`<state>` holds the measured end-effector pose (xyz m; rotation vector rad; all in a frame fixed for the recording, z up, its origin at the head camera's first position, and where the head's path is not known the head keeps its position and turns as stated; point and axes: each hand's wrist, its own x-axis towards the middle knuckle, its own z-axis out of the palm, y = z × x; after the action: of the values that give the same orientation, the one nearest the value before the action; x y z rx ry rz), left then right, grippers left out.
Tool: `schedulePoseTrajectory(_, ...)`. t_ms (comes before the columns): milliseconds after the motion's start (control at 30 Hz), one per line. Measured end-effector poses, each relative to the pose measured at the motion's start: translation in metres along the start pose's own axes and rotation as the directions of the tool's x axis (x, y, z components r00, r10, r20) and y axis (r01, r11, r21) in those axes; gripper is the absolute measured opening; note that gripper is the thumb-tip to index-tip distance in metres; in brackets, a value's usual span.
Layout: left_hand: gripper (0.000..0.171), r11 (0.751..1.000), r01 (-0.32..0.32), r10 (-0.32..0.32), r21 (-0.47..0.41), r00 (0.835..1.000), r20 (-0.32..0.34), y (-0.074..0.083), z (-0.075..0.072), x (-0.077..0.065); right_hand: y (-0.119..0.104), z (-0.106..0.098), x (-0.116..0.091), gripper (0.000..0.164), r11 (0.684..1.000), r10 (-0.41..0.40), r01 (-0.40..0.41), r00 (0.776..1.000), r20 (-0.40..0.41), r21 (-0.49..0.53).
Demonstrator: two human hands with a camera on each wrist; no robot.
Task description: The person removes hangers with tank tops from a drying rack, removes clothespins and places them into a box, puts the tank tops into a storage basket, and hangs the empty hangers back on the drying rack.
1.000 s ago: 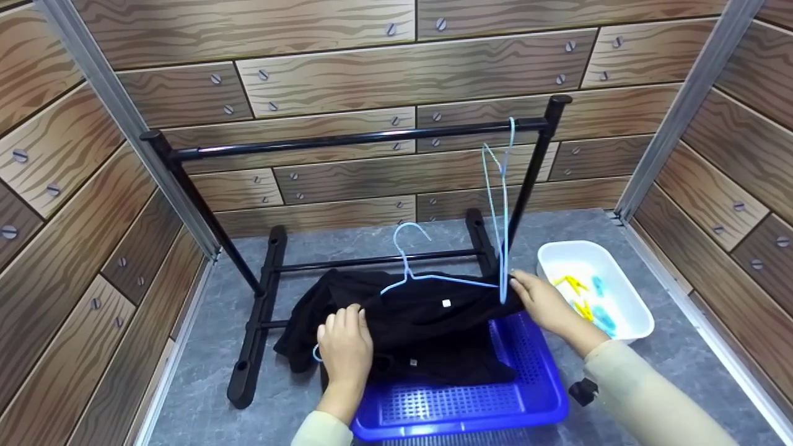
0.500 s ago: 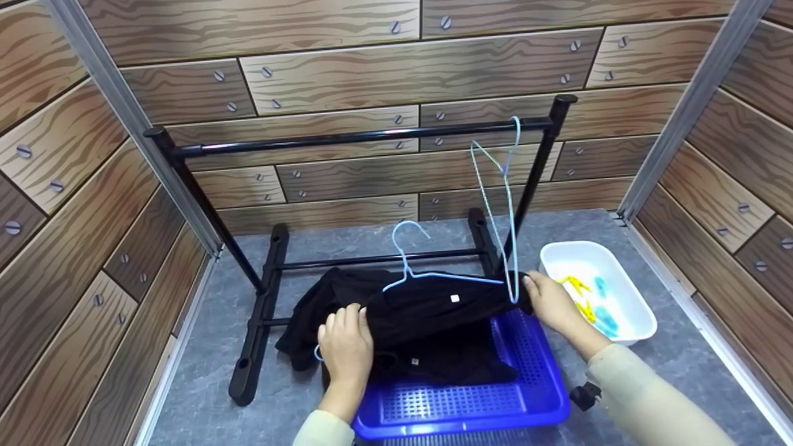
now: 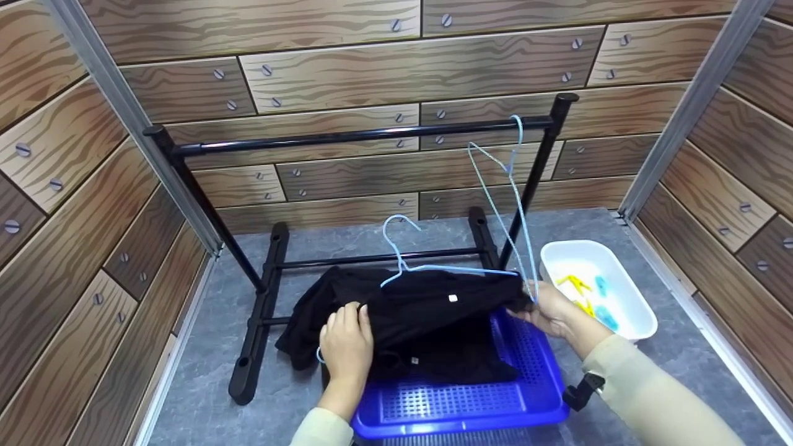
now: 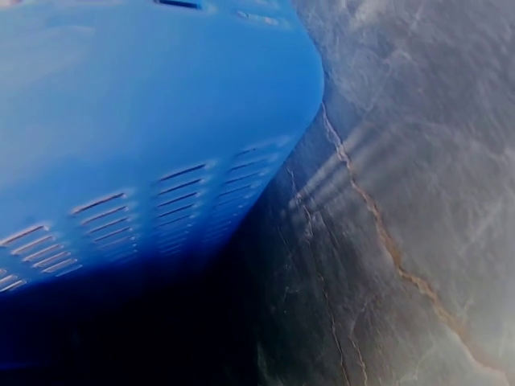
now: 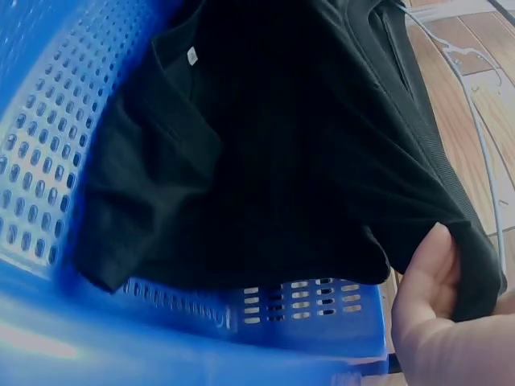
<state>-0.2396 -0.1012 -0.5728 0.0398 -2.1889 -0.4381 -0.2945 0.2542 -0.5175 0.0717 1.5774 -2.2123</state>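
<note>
A black shirt (image 3: 427,310) with a small white label lies across the far part of a blue basket (image 3: 461,427). The blue wire hanger (image 3: 403,267) in it has its hook pointing up and its right arm exposed above the cloth. On the left, my left hand (image 3: 347,337) grips the bunched cloth, fingers curled over it. My right hand (image 3: 548,313) pinches the shirt's right edge between thumb and fingers, also seen in the right wrist view with the shirt (image 5: 338,161). The left wrist view holds only the basket's side (image 4: 161,96) and the floor.
Another blue hanger (image 3: 511,170) hangs from the black rack's rail (image 3: 347,140), its lower corner overlapping my right hand. More black cloth (image 3: 446,365) lies in the basket. A white tub (image 3: 626,279) with yellow and blue clothespins stands at right. Wood-patterned walls enclose the space.
My right hand has moved slightly lower, turning under the shirt's edge. The hanger in the shirt has shifted left at its hook, and the hanging one has swung to face more forward.
</note>
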Motion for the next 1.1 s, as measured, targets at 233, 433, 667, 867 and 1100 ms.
schedulePoseTrajectory(233, 0.020, 1.000, -0.003, 0.003, 0.002, 1.000, 0.006, 0.003, -0.001, 0.001, 0.004, -0.002, 0.001, 0.017, 0.999, 0.005, -0.002, 0.998, 0.059, -0.050)
schedulePoseTrajectory(433, 0.019, 1.000, -0.021, 0.021, -0.018, 1.000, 0.000, 0.002, -0.001, 0.000, 0.013, 0.003, -0.002, 0.019, 0.956, -0.093, 0.113, 0.992, 0.084, -0.270)
schedulePoseTrajectory(667, 0.020, 0.998, -0.031, 0.032, -0.046, 0.999, 0.022, 0.003, -0.001, -0.001, 0.013, 0.007, -0.002, 0.014, 0.877, -0.117, 0.156, 0.987, 0.111, -0.455)
schedulePoseTrajectory(867, 0.021, 0.998, -0.055, 0.057, -0.043, 0.998, 0.041, 0.003, 0.000, -0.001, 0.009, -0.003, -0.005, 0.016, 0.815, -0.160, 0.187, 0.982, 0.097, -0.548)
schedulePoseTrajectory(1100, 0.021, 0.997, -0.071, 0.072, -0.025, 0.996, 0.055, 0.003, 0.001, -0.001, 0.007, -0.011, -0.008, 0.028, 0.758, -0.164, 0.184, 0.982, 0.090, -0.626)
